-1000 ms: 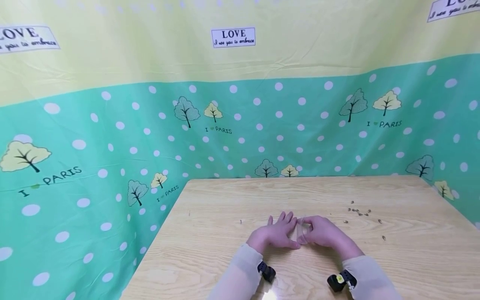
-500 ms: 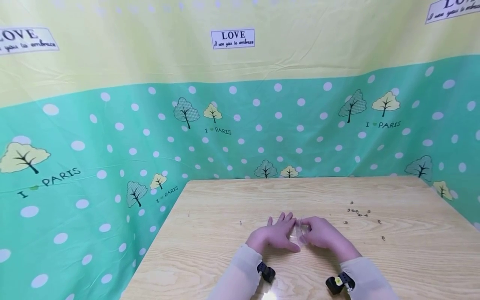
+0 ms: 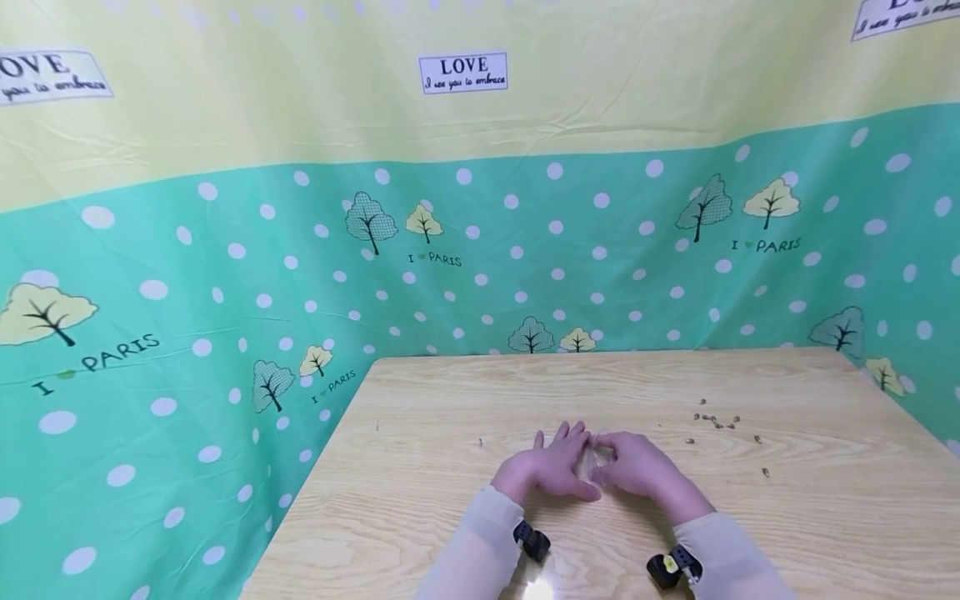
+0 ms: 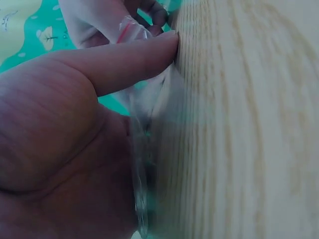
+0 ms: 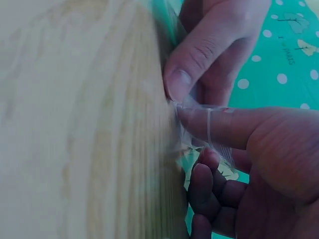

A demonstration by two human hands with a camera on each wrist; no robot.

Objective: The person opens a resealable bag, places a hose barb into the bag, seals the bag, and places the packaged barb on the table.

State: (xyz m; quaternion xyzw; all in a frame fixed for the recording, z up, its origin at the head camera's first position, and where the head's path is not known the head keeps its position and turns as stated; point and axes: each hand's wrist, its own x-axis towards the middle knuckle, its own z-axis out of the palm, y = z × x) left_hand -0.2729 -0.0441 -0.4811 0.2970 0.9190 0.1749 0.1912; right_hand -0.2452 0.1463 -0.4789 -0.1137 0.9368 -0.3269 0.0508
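A clear zip-lock bag [image 3: 596,461] lies between both hands, low over the table. Its red seal line shows on the bag [image 4: 130,31] in the left wrist view. My left hand [image 3: 557,467] rests on the table at the bag's left side, fingers spread and thumb stretched toward me. The right hand [image 3: 639,467] pinches the bag's right edge with curled fingers. In the right wrist view, the right thumb [image 5: 234,124] shows through the film near the mouth of the bag [image 5: 192,142]. The left palm hides part of the bag.
Several small dark oval pieces [image 3: 717,422] lie scattered on the wooden table [image 3: 420,517] to the right. One tiny piece [image 3: 481,442] sits left of the hands. A patterned green and yellow curtain [image 3: 450,283] hangs behind the table.
My right hand has shifted slightly left toward the left hand, and the bag between them looks narrower and more bunched. The left hand has hardly moved.
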